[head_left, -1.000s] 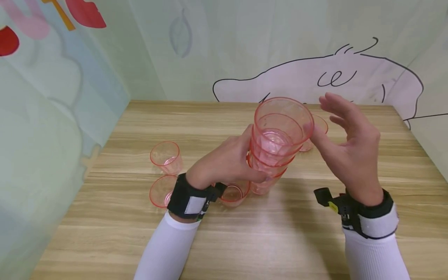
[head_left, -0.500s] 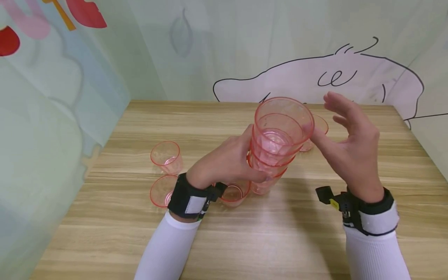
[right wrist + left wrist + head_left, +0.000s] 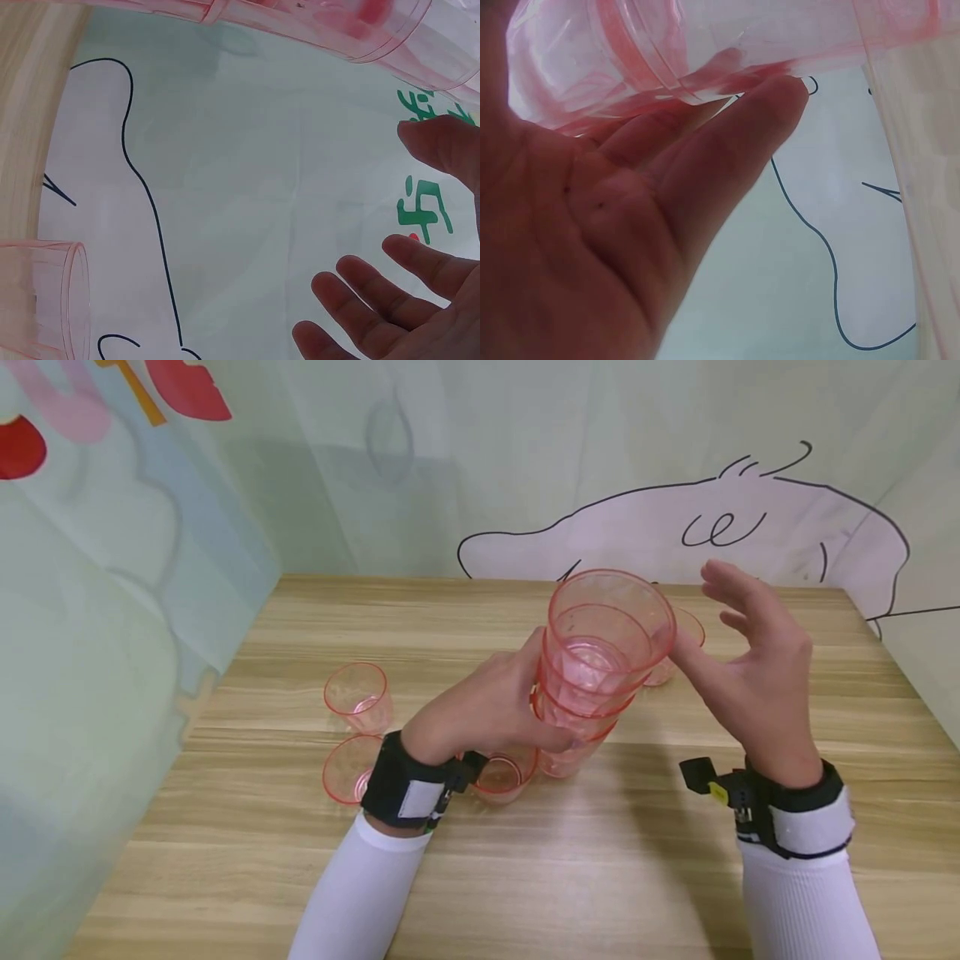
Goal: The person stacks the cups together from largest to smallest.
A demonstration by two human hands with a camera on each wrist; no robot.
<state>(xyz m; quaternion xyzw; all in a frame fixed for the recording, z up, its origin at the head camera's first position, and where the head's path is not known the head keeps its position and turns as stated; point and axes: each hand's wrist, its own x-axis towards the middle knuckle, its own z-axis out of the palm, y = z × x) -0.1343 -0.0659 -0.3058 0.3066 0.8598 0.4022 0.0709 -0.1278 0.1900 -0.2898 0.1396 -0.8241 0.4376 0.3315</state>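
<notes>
My left hand [image 3: 495, 702] grips a stack of nested clear pink plastic cups [image 3: 592, 685], thumb and fingers round its sides, tilted with the top rim toward me. In the left wrist view the fingers [image 3: 727, 150] lie along the cup wall. Right of the stack, my right hand [image 3: 757, 668] is raised with its fingers spread and loosely bent, holding nothing. Its thumb overlaps the top rim in the head view, while the right wrist view shows a gap between thumb and stack [image 3: 360, 30].
Two single pink cups, one farther back [image 3: 360, 697] and one nearer [image 3: 348, 768], stand on the wooden table [image 3: 225, 860] at left. Another cup [image 3: 502, 772] sits under my left wrist, and one [image 3: 686, 627] stands behind the right hand. A printed wall sheet [image 3: 525, 460] rises behind.
My right hand has shifted slightly to the right, away from the stack. The left hand and the stack stay almost still.
</notes>
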